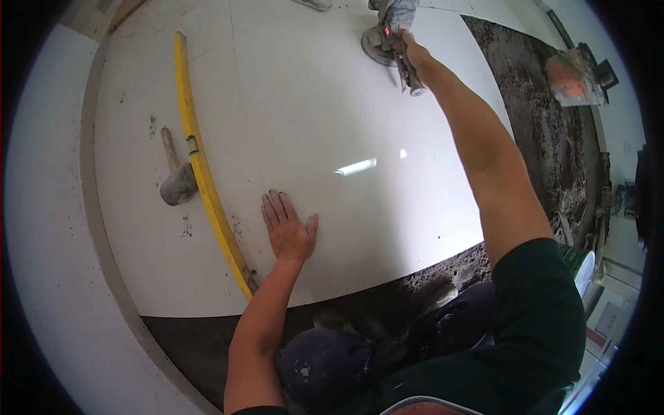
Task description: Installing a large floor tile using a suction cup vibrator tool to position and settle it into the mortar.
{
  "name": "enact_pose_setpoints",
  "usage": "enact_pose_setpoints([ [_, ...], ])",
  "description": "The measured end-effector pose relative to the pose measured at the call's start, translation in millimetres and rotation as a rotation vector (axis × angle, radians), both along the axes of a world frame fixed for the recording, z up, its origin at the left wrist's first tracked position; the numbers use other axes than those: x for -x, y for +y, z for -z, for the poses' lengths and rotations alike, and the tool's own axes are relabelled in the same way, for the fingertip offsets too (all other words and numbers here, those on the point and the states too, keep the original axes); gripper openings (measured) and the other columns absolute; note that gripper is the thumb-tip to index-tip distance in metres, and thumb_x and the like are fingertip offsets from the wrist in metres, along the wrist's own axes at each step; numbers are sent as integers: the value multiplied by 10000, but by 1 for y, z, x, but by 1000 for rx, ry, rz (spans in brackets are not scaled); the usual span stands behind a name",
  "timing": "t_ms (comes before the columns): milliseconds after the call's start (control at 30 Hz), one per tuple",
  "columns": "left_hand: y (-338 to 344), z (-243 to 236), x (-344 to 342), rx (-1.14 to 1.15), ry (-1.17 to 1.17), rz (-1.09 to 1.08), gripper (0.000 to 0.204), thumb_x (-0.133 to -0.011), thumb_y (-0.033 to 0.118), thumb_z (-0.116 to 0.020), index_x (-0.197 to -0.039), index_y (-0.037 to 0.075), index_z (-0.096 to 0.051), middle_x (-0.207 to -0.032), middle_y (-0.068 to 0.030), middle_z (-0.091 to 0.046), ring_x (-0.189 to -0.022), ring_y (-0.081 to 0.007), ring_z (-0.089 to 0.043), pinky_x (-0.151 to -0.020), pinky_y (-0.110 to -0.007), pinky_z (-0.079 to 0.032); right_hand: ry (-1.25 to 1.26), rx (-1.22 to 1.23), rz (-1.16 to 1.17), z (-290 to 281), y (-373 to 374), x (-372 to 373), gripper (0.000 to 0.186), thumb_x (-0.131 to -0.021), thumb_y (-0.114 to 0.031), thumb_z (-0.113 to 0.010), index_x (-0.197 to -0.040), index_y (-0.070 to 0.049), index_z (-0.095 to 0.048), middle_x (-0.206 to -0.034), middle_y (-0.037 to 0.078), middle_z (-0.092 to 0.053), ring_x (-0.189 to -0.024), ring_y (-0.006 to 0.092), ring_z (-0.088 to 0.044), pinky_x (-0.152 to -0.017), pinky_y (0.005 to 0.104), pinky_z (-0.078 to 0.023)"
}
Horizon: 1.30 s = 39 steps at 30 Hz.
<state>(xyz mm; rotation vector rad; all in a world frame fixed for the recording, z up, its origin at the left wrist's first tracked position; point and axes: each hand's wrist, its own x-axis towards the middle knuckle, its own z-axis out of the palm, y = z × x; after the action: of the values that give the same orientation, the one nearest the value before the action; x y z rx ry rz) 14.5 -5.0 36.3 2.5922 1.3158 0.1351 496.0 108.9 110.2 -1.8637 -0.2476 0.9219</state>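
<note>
My left hand (289,232) lies flat on a large glossy white floor tile (332,228), fingers stretched out and holding nothing. At the far end of my outstretched right arm, my right hand (423,63) is closed round the handle of a tile vibrator (393,34). This grey, dust-caked tool has a round pad and a small red light, and its pad rests on the tile. Left of my left hand lies a long yellow spirit level (197,152). A rubber mallet (179,185) with a wooden handle rests against the level's left side.
Rough dark mortar (546,117) runs along the tile's right side and near edge, where my knees (325,363) are. A white wall (48,207) bounds the left. At the far right is a box-like thing (575,77) smeared white and orange. A greyish object (315,3) shows at the top edge.
</note>
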Motion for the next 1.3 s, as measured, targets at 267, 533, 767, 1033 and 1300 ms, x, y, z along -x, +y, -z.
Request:
enact_pose_setpoints([
  [267, 4, -6, 7, 45, 2, -12, 900, -930, 495, -567, -1503, -120, -246, -1594, -337, -182, -1493, -506, -139, -1229, -563, -112, -6, 146, -113, -6, -3, -2, 680, -944, -762, -365, -876, -140, -631, -646, 19, -539, -516, 156, -467, -460, 362, -354],
  [533, 2, -4, 7, 48, 23, -42, 910, -931, 538, -550, -1506, -104, -259, -1602, -308, -188, -1507, -475, -128, -1239, -547, -105, 25, 144, -115, -12, -6, 7, 707, -953, -761, -345, -875, -113, -617, -593, 18, -521, -445, 148, -445, -414, 334, -340],
  [767, 4, -5, 7, 32, -25, -27, 909, -916, 537, -570, -1494, -107, -292, -1588, -314, -223, -1500, -480, -149, -1237, -550, -118, -14, 161, -94, -9, -8, 6, 710, -944, -776, -354, -889, -121, -620, -605, 15, -520, -472, 152, -461, -428, 345, -346],
  [1033, 5, -4, 7, 23, -56, -31, 900, -917, 545, -568, -1491, -100, -313, -1592, -298, -230, -1503, -470, -153, -1239, -545, -118, -2, 198, -34, -20, -20, 22, 699, -928, -790, -380, -957, -136, -623, -613, 17, -516, -484, 159, -469, -446, 352, -343],
  [1300, 1, -4, 9, 35, -54, -29, 895, -914, 550, -578, -1486, -91, -327, -1590, -295, -242, -1500, -472, -163, -1239, -548, -128, 5, 211, -17, -12, -37, 23, 703, -928, -784, -387, -978, -118, -604, -619, 40, -515, -480, 186, -489, -440, 368, -387],
])
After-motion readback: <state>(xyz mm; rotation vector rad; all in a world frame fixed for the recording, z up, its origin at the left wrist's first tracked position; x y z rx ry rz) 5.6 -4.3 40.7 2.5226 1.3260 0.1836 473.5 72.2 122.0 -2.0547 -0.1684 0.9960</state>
